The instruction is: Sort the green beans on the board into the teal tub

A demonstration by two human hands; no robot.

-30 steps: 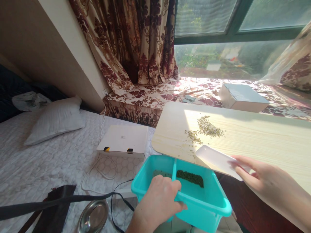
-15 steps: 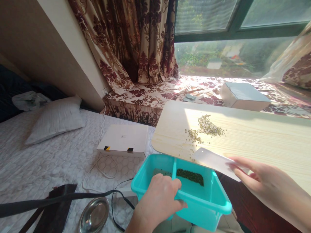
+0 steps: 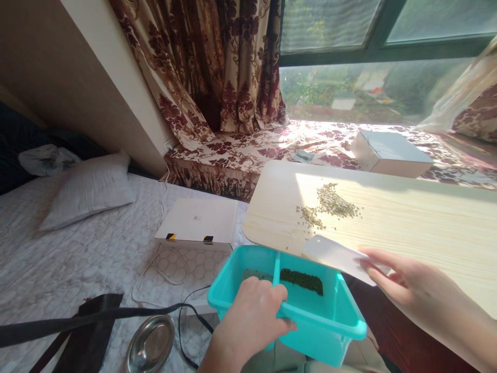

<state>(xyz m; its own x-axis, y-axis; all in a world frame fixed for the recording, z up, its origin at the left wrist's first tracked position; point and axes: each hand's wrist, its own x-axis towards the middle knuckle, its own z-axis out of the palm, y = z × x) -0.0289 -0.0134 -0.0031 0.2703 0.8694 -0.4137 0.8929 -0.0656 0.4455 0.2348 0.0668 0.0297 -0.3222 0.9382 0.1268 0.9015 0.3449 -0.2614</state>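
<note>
My left hand (image 3: 254, 313) grips the near rim of a turquoise divided bin (image 3: 316, 324), its fingers closed over the edge by the divider. In the bin's right compartment lies a heap of small dark green beans (image 3: 302, 281); a few specks show in the left one. My right hand (image 3: 399, 274) pinches a flat white plastic scraper (image 3: 341, 256), whose far end rests at the table's edge above the bin. Beyond it, a scattered patch of beans (image 3: 336, 202) lies on the pale wooden table (image 3: 419, 223).
On the bed to the left are a white box (image 3: 198, 220), a metal bowl (image 3: 150, 344), a black strap (image 3: 116, 313) and a pillow (image 3: 91, 191). Another box (image 3: 392, 153) stands on the cloth-covered window ledge (image 3: 240, 155) behind the table.
The scraper in my right hand has moved slightly left toward the table's edge, and stray beans near that edge are gone. The bin has shifted slightly left with my left hand.
</note>
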